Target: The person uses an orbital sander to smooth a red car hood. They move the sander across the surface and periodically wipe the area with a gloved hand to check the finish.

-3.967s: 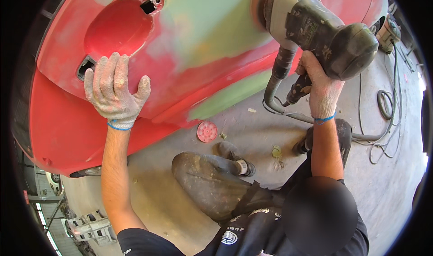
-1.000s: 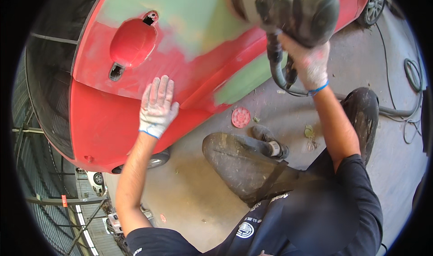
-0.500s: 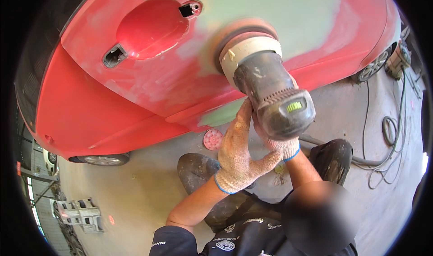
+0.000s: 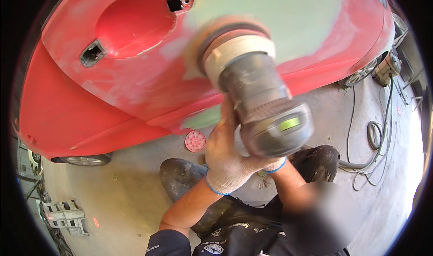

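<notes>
Probably hefty and stiff, the sander (image 4: 261, 103) wants holding round its dark body (image 4: 249, 77). It lies right and far of the left hand (image 4: 227, 162), thumb spread wide; right hand (image 4: 273, 165) mostly hidden behind sander's near end. Cannot tell either grip. Pad (image 4: 228, 29) faces red-and-green car door (image 4: 293, 30).

Wht gloves (image 4: 229, 172), blu trim (image 4: 214, 188), blk tee (image 4: 170, 243)

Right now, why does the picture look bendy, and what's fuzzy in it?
Head view: the fisheye lens curves the red car near the dark round rim; head view: the sander looks smeared, probably motion blur, while the pink disc looks sharper; head view: bright white glare at the far right.
</notes>
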Demonstrator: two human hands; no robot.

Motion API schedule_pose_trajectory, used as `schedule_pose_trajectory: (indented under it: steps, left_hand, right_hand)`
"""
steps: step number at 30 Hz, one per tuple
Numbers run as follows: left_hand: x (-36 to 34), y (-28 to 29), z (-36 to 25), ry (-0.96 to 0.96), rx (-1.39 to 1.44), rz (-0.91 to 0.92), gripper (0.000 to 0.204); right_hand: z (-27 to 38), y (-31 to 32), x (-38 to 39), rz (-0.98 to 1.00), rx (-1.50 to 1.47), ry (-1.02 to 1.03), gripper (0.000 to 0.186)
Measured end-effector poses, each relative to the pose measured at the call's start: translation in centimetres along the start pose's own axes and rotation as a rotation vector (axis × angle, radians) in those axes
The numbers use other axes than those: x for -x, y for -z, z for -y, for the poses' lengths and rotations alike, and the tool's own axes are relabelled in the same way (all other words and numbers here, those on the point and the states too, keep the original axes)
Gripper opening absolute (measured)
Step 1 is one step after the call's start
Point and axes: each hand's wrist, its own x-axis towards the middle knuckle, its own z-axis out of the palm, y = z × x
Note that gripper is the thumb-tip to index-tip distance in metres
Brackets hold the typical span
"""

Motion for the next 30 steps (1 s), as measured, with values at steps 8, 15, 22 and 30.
schedule_pose_trajectory:
  steps: [8,15,22,30]
  left_hand:
    - [-7.4,-7.7,-3.4,-0.284,0.031,0.167,0.113]
    - [-5.9,-4.5,-2.8,-0.219,-0.002,0.143,0.104]
    - [0.5,2.9,1.5,0.058,0.093,-0.041,0.062]
    - [-2.7,0.1,0.0,0.062,0.229,0.037,0.078]
  right_hand:
    - [1.1,8.3,-3.7,-0.381,0.285,-0.104,0.078]
    - [2.0,5.5,-2.8,-0.367,0.190,-0.102,0.073]
    - [2.7,-2.6,-1.0,-0.069,0.186,0.175,0.079]
    - [2.0,-0.4,-3.4,-0.109,0.230,0.231,0.088]
